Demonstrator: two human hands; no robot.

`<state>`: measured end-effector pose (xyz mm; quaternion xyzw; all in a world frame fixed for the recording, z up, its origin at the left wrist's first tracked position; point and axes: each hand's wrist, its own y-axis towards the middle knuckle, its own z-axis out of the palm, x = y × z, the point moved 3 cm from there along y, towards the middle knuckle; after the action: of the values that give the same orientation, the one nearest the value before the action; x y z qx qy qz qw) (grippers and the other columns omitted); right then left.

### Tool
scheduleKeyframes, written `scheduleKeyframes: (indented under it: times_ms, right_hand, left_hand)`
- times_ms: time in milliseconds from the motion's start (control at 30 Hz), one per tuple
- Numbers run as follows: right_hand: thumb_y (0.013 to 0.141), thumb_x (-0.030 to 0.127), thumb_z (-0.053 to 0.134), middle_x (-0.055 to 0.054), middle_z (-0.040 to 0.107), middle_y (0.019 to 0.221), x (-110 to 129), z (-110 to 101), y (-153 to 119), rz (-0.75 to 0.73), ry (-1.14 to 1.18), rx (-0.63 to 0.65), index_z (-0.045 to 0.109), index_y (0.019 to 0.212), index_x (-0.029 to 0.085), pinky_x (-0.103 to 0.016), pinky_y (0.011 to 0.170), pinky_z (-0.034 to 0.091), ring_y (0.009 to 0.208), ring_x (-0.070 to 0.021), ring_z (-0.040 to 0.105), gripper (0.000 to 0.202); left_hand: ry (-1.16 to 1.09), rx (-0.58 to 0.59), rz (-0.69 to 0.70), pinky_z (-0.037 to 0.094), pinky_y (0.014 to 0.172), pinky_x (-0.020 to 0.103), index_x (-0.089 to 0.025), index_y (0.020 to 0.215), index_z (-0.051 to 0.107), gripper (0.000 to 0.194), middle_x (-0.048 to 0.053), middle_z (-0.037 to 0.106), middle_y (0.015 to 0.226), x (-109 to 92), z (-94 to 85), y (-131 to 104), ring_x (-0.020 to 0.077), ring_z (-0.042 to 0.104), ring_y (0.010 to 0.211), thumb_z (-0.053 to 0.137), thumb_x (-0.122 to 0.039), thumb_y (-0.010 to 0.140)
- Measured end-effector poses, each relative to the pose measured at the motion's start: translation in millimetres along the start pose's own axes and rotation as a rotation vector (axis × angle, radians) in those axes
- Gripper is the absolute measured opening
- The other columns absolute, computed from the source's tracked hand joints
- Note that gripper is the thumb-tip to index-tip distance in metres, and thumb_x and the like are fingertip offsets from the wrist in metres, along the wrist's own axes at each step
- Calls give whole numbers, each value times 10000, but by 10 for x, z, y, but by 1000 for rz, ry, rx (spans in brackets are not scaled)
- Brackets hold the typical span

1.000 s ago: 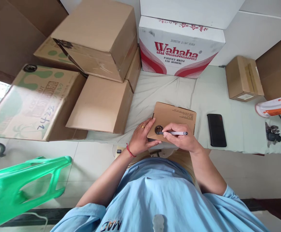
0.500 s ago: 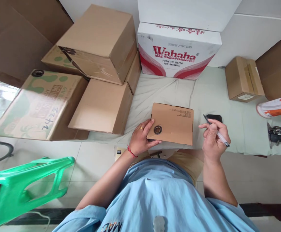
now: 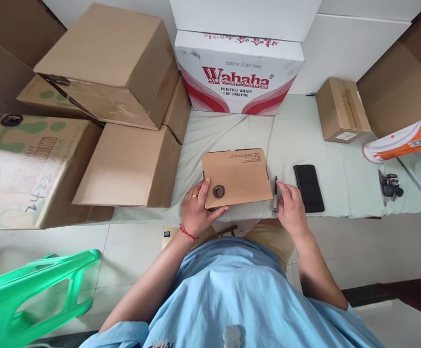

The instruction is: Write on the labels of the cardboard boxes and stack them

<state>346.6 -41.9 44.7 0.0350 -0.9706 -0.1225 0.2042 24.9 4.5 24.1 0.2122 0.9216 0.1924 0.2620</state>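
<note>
A flat brown cardboard box (image 3: 241,176) with small print and a round dark mark lies on the cloth-covered table in front of me. My left hand (image 3: 196,209) grips its near left corner, one finger on top and the thumb along the front edge. Just right of the box, my right hand (image 3: 292,208) has its fingertips closed on a pen (image 3: 275,197), low at the table surface. The pen points away from me, and fingers partly hide it. To the right of that hand lies a black phone (image 3: 309,188).
Several cardboard cartons (image 3: 123,164) are stacked at the left, and a white and red Wahaha carton (image 3: 239,72) stands behind. Rightward are a small taped box (image 3: 342,111), an orange and white container (image 3: 406,140) and keys (image 3: 390,186). A green stool (image 3: 50,285) stands on the floor.
My right hand has moved left and down with the pen, from above the phone to beside the box. The phone is now uncovered. My left hand stays on the box corner; the view has shifted.
</note>
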Motion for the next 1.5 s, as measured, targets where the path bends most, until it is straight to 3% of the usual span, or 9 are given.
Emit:
scheduleKeyframes:
  times_ms: [167,300,567,800,933,1033,1167,1333,1500]
  right_hand:
    - [1035,349,557,-267,622,1451,-225,-221,-24,223,-160,-134,394,1658,115,-679,1159,462,1349,-415,561,685]
    - [997,550,598,-364,503,1573,-422,-293,-230,456,-267,-69,318,1677,37,-739,1150,425,1450,-501,470,896]
    - [907,610,655,-390,590,1426,-593,-317,-210,644,-300,-43,427,1600,-36,-713,1149,410,1352,-539,542,975]
    - [622,684,856,-281,552,1381,-839,-530,-110,838,-183,76,548,1473,110,-608,1087,510,1221,-459,638,1071]
    - [547,702,877,-226,616,1349,-823,-615,-215,862,-23,68,600,1290,182,-565,1109,527,1285,-416,631,948]
    - [597,687,871,-164,682,1281,-596,-642,-289,838,186,-67,586,1258,211,-518,965,598,1131,-350,700,862]
    - [722,590,883,-123,703,1211,108,-616,-253,593,433,-191,565,1323,225,-392,808,611,946,-256,716,772]
    - [750,498,885,-151,692,1264,1162,-321,-79,259,377,-130,526,1407,250,-480,925,645,1096,-331,711,788]
    - [778,409,851,-208,622,1293,1677,31,-33,184,333,-85,437,1463,212,-546,893,654,1156,-395,676,825]
  left_hand:
    - [-17,4,2,598,973,533,-224,1726,271,1023,225,708,1392,-11,2,-1,408,732,1215,677,-758,954]
    - [-43,16,-19,590,1000,536,-235,1729,274,1051,219,702,1401,-2,19,-10,408,724,1228,703,-766,931]
    - [-65,9,-16,587,1011,536,-242,1738,248,1042,222,682,1431,-21,21,-9,404,708,1248,699,-746,945]
    - [-89,58,-42,571,1066,568,-252,1738,236,1056,241,632,1510,-11,42,-36,418,675,1320,733,-723,935]
    - [-75,64,-55,579,1053,574,-269,1745,228,1073,235,635,1506,-14,44,-36,419,687,1295,726,-749,925]
    - [-93,76,-58,579,1053,582,-264,1748,231,1074,245,631,1510,-13,46,-37,424,686,1291,720,-753,927]
    - [-97,79,-63,574,1063,578,-261,1747,236,1067,241,628,1515,-7,43,-36,423,678,1303,718,-749,930]
    - [-84,39,-25,582,1030,556,-237,1731,260,1017,237,648,1488,-25,37,-27,414,688,1275,700,-724,955]
    - [-96,88,-61,572,1026,540,-164,1603,460,775,249,644,1484,-9,78,-41,415,670,1303,694,-555,976]
